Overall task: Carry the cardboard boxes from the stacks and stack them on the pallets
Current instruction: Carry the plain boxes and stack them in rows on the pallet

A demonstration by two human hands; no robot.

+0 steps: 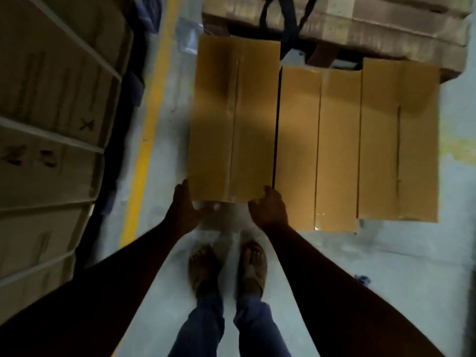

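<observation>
here, left hand and right hand gripping cardboard box near end

My left hand and right hand sit at the near corners of the box I hold, and its right edge lies just beside the middle box, only a thin dark slit between them, too tight for my fingers. A third box closes off that row further right. To my left a tall stack of cartons walls the aisle beyond the yellow floor line. Bare grey floor lies open on my right and around my feet. Ahead, more stacked cartons block the way.
</observation>
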